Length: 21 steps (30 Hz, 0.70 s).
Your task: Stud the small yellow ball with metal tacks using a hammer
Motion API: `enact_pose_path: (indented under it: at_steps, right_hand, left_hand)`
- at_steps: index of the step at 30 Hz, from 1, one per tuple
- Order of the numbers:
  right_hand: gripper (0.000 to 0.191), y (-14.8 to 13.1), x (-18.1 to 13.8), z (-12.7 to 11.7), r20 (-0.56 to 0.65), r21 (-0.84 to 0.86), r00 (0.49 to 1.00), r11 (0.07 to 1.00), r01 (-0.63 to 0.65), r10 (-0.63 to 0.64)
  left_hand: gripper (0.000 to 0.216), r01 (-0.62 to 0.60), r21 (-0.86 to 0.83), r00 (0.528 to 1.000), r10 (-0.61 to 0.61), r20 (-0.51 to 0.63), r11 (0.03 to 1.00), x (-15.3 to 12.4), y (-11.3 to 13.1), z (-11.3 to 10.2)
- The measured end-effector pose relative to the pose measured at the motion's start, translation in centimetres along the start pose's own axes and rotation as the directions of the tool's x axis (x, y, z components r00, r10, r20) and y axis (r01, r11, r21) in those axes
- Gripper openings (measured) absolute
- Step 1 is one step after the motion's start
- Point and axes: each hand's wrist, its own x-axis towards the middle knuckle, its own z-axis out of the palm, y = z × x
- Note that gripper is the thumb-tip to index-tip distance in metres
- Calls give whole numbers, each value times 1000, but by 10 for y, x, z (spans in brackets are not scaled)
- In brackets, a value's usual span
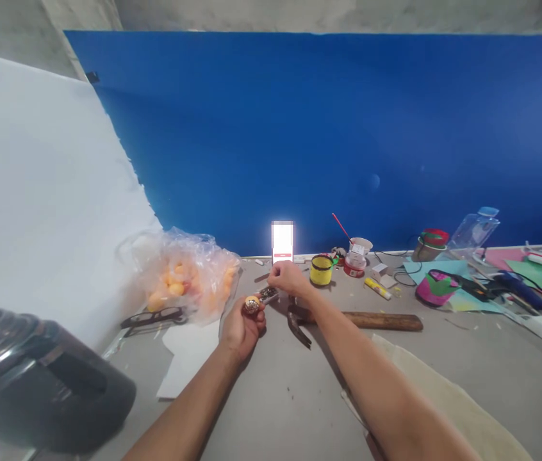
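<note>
My left hand (242, 328) is closed around a small round orange ball (252, 303) with a shiny top, held just above the grey table. My right hand (288, 278) is pinched on a small metallic piece (268, 294) that touches the ball. A claw hammer (348, 319) with a wooden handle lies on the table just right of both hands, under my right forearm. A clear plastic bag of orange balls (185, 276) sits to the left of my hands.
A bright phone screen (282, 241) stands against the blue backboard. Black glasses (152, 317) and white paper (185, 358) lie at left, a dark kettle (35, 378) near left. A yellow cup (321, 269), small pots, a plastic bottle (473, 229) and craft clutter fill the right.
</note>
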Motion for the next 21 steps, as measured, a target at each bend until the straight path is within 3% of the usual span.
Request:
enact_pose_path:
  at_steps: [7,13,17,21]
  right_hand:
    - [6,-5,-2,1,46,247,999,969,2,-14]
    - [14,-27,1,-17,92,297,995,955,14,-43]
    - [17,-26,-34,-24,8,381,998,923,49,-57]
    - [25,-5,-74,-7,-42,597,991,799,-74,123]
  left_hand:
    - [17,36,8,999,-36,32,999,2,-1,-2]
    - [17,36,57,998,-39,49,998,1,0,0]
    - [15,41,56,997,-45,66,998,-3,2,3]
    - [15,60,94,993,-70,99,994,-4,2,3]
